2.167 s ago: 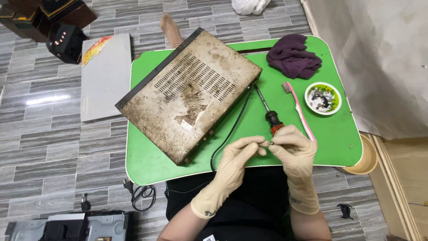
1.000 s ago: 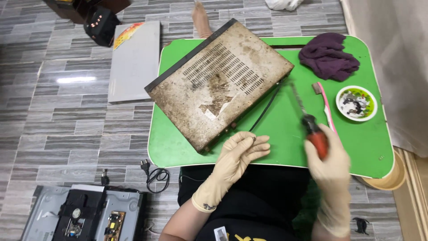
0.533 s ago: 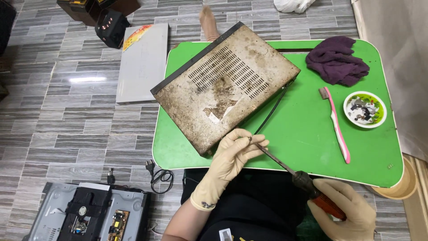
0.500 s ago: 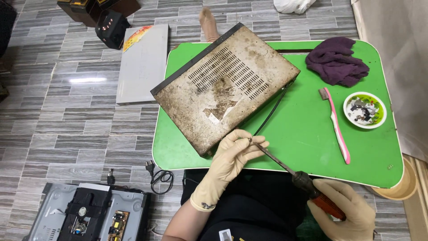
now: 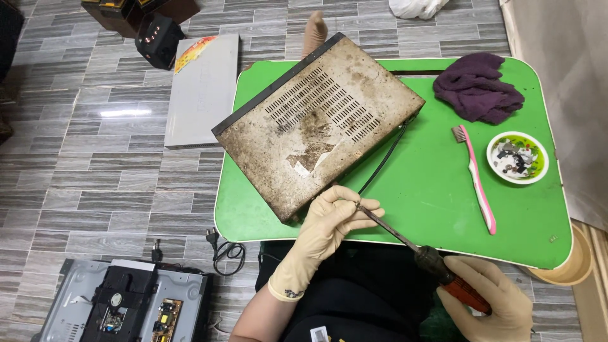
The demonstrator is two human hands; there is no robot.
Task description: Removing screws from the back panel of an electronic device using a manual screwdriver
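Note:
A dirty, rusty metal device case with vent slots lies tilted on a green tray table. My gloved left hand rests at the case's near corner, its fingertips pinching the tip of a screwdriver. My gloved right hand grips the screwdriver's red handle, low and to the right, off the table's front edge. The shaft slants up-left toward the case's near edge. A black cable runs from under the case.
On the table: a purple cloth, a pink toothbrush, a small green-rimmed dish of bits. On the tiled floor: a grey panel, an opened device with circuit boards, a plug and cord, black items at top left.
My right hand picked up the screwdriver from the table and drew back low right; its tip now meets my left fingers at the case's corner. The view shifted slightly.

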